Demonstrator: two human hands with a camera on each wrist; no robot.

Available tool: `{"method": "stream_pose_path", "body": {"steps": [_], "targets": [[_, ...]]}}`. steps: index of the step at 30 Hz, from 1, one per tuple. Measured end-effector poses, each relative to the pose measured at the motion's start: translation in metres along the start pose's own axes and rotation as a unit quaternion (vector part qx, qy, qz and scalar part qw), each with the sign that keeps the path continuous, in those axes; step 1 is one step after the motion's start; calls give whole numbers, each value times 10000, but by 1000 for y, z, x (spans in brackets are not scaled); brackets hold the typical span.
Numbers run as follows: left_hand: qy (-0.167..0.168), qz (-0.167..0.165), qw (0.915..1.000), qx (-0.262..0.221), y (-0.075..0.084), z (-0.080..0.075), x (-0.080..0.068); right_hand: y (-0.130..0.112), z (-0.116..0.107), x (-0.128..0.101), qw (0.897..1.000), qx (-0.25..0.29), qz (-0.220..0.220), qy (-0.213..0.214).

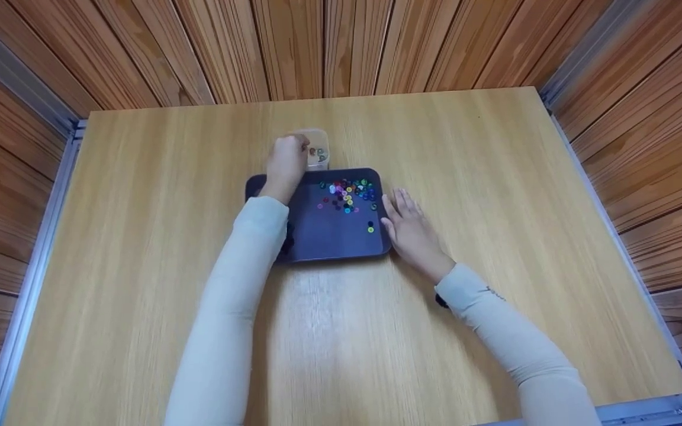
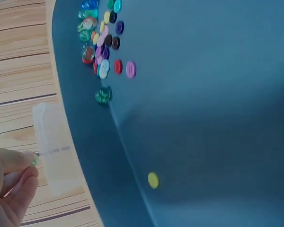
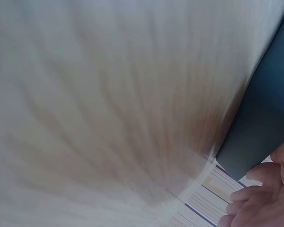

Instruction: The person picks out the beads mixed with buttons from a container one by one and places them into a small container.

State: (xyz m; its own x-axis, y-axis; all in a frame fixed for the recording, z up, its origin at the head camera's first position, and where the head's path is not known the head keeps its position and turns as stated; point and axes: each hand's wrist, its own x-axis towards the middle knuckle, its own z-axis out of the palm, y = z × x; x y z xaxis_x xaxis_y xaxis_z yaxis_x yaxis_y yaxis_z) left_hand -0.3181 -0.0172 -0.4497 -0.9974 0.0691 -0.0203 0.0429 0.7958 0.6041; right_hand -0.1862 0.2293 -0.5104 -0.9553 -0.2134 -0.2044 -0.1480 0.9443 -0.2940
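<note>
Head view: the left hand (image 1: 286,163) is held over a clear tub (image 1: 318,149) behind the tray (image 1: 329,239), while the right hand (image 1: 409,228) lies flat and open beside the tray on the worktop (image 1: 495,177); the tub could be knocked over. Left wrist view: a green bead (image 2: 34,161) is pinched in the fingertips (image 2: 16,161) beside the tub (image 2: 52,146) and could be dropped short onto the worktop. Right wrist view: only relaxed fingers (image 3: 255,208) by the tray's edge (image 3: 260,137) are shown, where a nudge could scatter the beads.

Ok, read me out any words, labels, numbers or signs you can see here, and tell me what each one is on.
No readable text in any view.
Right sleeve: a small dark mark near the cuff, too small to read.
Dark tray, clear container and colourful beads: no lettering visible.
</note>
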Motion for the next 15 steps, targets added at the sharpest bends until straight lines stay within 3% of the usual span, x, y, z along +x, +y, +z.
{"method": "stream_pose_path", "body": {"steps": [6,15], "targets": [[102,79,9999,-100,1,2,-2,0,1,0,9999,-60,-19,108],[-57,-237,9992,-312,4,0,-3,0,1,0,9999,-123,-27,78]]}}
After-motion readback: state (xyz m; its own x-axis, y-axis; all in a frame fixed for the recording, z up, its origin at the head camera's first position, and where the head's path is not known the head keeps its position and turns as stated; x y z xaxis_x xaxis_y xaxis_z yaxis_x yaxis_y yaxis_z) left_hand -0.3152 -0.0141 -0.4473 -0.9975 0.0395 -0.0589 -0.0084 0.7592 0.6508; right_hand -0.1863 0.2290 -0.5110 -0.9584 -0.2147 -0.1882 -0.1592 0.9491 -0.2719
